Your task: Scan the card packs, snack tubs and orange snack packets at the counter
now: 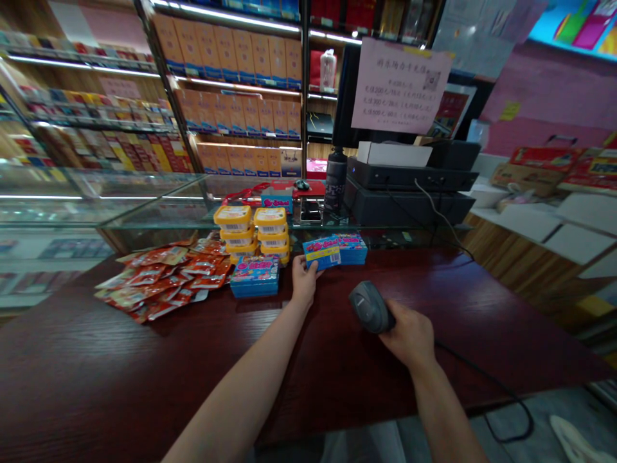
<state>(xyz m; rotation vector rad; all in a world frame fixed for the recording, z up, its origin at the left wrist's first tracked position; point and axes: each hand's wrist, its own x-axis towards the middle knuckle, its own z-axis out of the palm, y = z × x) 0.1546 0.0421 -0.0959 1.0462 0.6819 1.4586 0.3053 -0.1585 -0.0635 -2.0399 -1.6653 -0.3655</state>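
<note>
My left hand grips a flat blue packet, tilted up so that its yellow panel and barcode face me. Right behind it is a stack of like blue packets. In my right hand is a dark grey barcode scanner, its head angled up and left, apart from the packet. To the left of my left hand sits another pile of blue packets. Yellow-lidded tubs stand stacked behind that pile. Orange snack bags lie heaped at the far left.
The dark wooden counter meets a glass display case behind. A phone, a black bottle and a cash drawer stand along the back. The scanner's cable hangs over the right edge.
</note>
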